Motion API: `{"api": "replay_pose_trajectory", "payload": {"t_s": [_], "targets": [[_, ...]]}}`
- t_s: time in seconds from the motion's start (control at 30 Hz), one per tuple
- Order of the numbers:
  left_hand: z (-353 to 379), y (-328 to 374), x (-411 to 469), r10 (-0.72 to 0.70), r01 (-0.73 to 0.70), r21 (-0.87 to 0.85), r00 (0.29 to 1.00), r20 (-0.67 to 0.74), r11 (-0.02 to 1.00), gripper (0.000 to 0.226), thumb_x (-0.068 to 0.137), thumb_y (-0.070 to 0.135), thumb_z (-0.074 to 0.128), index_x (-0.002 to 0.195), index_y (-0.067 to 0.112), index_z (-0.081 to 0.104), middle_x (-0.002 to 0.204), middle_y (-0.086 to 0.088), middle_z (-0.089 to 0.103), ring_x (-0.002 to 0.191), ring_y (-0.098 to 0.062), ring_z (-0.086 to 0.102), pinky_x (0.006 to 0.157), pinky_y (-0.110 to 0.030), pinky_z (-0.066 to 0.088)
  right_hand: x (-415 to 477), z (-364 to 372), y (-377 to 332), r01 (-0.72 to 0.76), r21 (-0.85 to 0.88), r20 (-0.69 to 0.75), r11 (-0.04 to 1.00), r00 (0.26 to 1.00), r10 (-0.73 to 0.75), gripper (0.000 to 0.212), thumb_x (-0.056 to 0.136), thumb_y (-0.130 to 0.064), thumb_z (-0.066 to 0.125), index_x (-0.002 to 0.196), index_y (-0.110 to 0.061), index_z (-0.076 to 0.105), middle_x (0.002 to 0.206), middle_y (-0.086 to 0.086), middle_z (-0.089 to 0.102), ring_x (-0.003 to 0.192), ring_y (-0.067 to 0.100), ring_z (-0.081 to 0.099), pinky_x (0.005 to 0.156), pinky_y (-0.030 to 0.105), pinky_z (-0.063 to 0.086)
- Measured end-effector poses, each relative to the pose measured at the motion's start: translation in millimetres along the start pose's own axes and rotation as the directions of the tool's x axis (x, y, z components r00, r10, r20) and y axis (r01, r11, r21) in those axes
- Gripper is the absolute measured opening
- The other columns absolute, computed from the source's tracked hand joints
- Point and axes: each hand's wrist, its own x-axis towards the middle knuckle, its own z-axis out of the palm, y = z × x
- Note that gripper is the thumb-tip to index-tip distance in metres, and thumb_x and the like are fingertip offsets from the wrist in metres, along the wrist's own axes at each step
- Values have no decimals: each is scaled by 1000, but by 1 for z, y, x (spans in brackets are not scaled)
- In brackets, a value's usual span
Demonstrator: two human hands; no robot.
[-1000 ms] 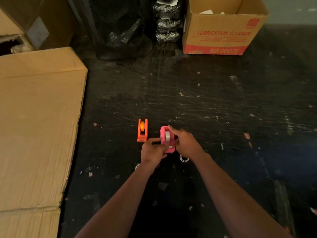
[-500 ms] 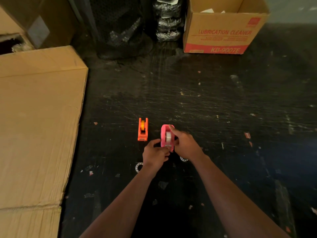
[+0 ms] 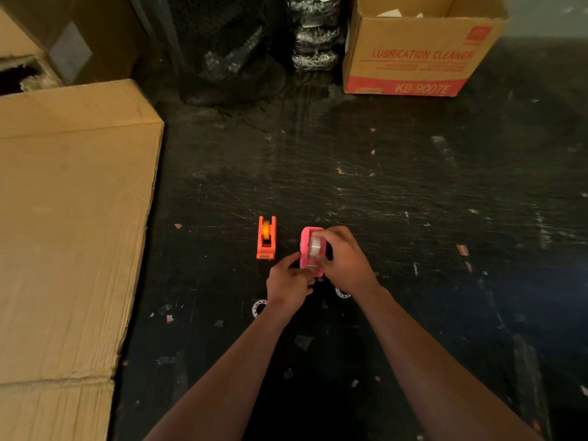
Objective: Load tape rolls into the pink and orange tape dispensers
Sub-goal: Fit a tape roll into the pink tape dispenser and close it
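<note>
The pink tape dispenser (image 3: 305, 249) stands on the dark scratched floor with a clear tape roll (image 3: 316, 245) seated in it. My right hand (image 3: 345, 261) wraps its right side, fingers over the top. My left hand (image 3: 288, 281) pinches at the dispenser's near end by the metal cutter; whether it holds the tape's end is too small to tell. To the left stands the orange tape dispenser (image 3: 266, 239), with an amber roll (image 3: 266, 229) in it, untouched.
Two white plastic rings lie near my wrists, one (image 3: 258, 307) to the left and one (image 3: 342, 293) partly under my right wrist. A big flat cardboard box (image 3: 70, 224) fills the left. A "Lubrication Cleaner" carton (image 3: 420, 55) and black wrapped bundles (image 3: 229, 49) stand at the back.
My right hand has slid further over the top of the pink dispenser. My left hand stays pinched at its near end. The orange dispenser has not moved.
</note>
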Motion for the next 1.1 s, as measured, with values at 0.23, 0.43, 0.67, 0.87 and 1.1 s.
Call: {"api": "replay_pose_trajectory", "payload": {"t_s": [0.23, 0.43, 0.67, 0.87, 1.1], "targets": [[2, -3, 6, -11, 16, 82, 998, -67, 997, 57, 90, 18, 76, 144, 23, 57, 94, 2, 80, 88, -14, 77, 82, -40, 66, 2, -3, -7, -42, 9, 56, 999, 998, 41, 69, 89, -15, 76, 153, -20, 49, 148, 3, 41, 134, 23, 54, 115, 43, 48], [1, -5, 7, 3, 4, 103, 998, -68, 995, 57, 90, 19, 76, 144, 23, 57, 100, 1, 78, 90, -14, 77, 86, -43, 65, 1, -5, -8, -23, -54, 33, 998, 999, 24, 46, 103, -25, 60, 148, -15, 55, 147, 3, 42, 129, 17, 55, 113, 33, 47], [2, -6, 7, -2, 12, 130, 997, -78, 991, 53, 90, 21, 75, 140, 26, 59, 97, 1, 78, 88, -15, 77, 85, -46, 65, 3, -2, -6, 20, -86, 3, 996, 1000, -20, 35, 106, -17, 54, 140, -13, 59, 145, 3, 47, 130, 21, 56, 108, 35, 49], [3, -4, 4, 26, -15, 162, 997, -69, 987, 53, 88, 24, 77, 138, 25, 61, 100, 0, 79, 87, -16, 77, 82, -44, 66, 5, -9, -9, 41, -169, 139, 985, 990, -18, 54, 104, -20, 58, 156, -19, 44, 163, 5, 29, 145, 24, 45, 118, 39, 43], [3, -3, -1, 97, -72, 239, 991, -92, 968, 46, 86, 34, 78, 131, 28, 66, 91, 3, 79, 79, -13, 74, 85, -45, 64, 5, -3, -5, 34, -121, 83, 992, 996, -24, 50, 105, -17, 55, 154, -18, 47, 160, 4, 34, 146, 24, 44, 119, 42, 43]]}}
